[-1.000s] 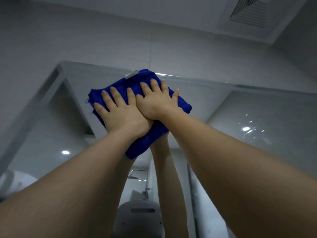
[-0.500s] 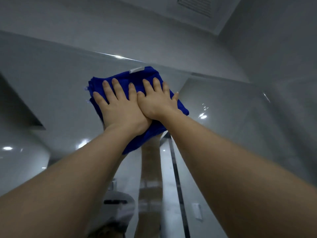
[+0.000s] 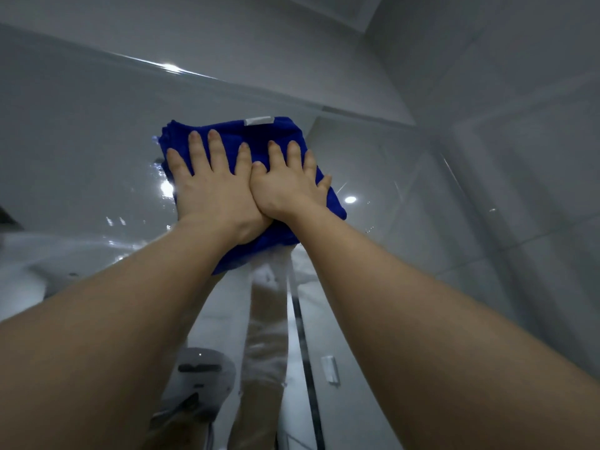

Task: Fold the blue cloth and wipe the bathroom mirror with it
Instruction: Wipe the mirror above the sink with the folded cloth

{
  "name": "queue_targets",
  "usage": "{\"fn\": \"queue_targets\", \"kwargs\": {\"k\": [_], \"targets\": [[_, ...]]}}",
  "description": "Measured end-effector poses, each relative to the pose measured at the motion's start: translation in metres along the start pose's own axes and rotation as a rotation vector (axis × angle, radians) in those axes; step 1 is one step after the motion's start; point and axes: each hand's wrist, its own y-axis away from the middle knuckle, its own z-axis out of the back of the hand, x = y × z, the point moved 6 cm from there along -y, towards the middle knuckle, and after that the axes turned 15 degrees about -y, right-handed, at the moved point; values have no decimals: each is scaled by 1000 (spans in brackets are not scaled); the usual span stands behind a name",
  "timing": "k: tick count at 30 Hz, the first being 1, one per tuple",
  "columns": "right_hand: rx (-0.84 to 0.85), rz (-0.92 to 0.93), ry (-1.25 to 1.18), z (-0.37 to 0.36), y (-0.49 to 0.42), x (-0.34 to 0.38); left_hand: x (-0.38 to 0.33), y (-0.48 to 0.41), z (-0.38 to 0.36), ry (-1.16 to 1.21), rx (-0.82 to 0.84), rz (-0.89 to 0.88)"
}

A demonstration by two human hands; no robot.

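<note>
Two flat palms do this best, so from my head view I press my left hand [image 3: 211,186] and right hand [image 3: 285,186], fingers spread wide and gripping nothing, evenly on the folded blue cloth [image 3: 279,131] high against the bathroom mirror [image 3: 81,141], arms stretched upward.

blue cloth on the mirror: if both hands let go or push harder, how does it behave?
Probably floppy: the blue cloth is a soft folded wad, its lower corner drooping. It is likely light and would slide down the mirror once the left hand and right hand, pressed flat, release. Pushed, it probably glides over the smooth glass.
</note>
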Motion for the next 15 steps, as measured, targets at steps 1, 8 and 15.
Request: {"fn": "queue_targets", "kwargs": {"k": [1,8,15], "targets": [[-3,-14,0,1,3,-3,-2,1,1,-7,6,-16],[-37,-172,-3,1,33,-20,-12,15,2,-51,14,-195],[-55,-259,224,-1,71,-17,-11,44,-1,-85,26,-343]]}}
